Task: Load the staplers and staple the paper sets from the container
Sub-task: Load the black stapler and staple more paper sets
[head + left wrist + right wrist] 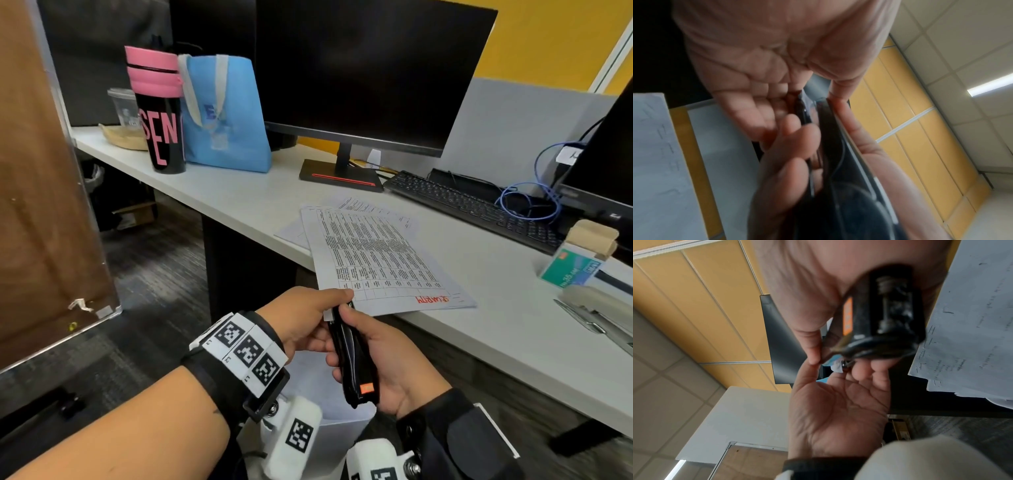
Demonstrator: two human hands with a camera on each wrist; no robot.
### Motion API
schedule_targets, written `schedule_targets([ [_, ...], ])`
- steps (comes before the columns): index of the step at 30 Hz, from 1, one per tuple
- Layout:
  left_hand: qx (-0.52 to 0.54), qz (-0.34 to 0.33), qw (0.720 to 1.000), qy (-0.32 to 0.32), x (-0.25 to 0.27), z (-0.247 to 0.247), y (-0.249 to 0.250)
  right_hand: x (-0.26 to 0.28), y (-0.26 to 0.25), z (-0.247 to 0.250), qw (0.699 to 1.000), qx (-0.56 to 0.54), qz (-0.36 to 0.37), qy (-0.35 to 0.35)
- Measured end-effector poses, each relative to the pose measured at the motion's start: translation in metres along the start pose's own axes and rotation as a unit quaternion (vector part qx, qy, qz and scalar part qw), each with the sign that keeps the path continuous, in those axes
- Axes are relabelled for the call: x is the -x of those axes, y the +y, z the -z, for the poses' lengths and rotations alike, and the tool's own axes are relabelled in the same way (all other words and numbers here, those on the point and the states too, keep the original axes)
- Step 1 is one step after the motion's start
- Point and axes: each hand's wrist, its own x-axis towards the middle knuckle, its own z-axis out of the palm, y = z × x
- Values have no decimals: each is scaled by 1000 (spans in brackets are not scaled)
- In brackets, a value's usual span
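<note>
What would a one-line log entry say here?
stage: loading | right hand: holds black stapler | left hand: pinches its tip | papers: on desk

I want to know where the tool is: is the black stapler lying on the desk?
No: the black stapler is held off the desk between the left hand and right hand.
</note>
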Motion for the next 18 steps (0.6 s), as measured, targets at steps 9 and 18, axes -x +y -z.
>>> schedule_targets([
  [9, -8, -15, 1000, 25, -3, -3, -5, -3, 3, 0, 999, 8, 27, 35],
  [18, -438, -224, 850, 190, -13, 30, 2, 5, -9, 20, 997, -63, -21, -24],
])
